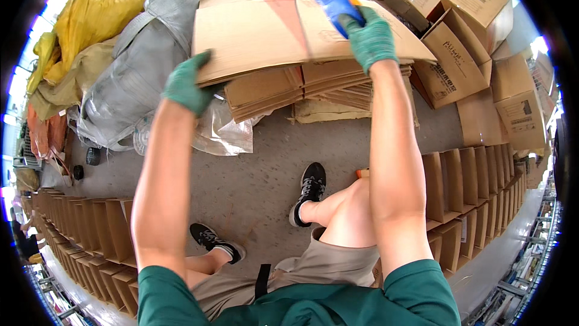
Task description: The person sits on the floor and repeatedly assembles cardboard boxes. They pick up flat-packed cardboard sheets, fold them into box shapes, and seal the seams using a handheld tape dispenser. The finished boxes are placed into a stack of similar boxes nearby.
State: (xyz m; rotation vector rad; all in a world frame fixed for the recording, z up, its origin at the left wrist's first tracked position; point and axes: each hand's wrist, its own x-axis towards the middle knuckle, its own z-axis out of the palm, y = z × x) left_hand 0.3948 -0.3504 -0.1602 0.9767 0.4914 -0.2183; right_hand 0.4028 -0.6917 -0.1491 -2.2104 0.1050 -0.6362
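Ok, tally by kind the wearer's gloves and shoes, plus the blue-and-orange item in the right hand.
Green gloves, left and right: 2
Black shoes, left and right: 2
Blue-and-orange item: 1
Total: 5

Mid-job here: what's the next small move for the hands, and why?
I'd probably ease the flattened cardboard slightly toward the body with the left hand: that hand grips its near left corner, and the near edge overhangs the folded cartons below, while the right hand is taken up with a blue-and-orange object.
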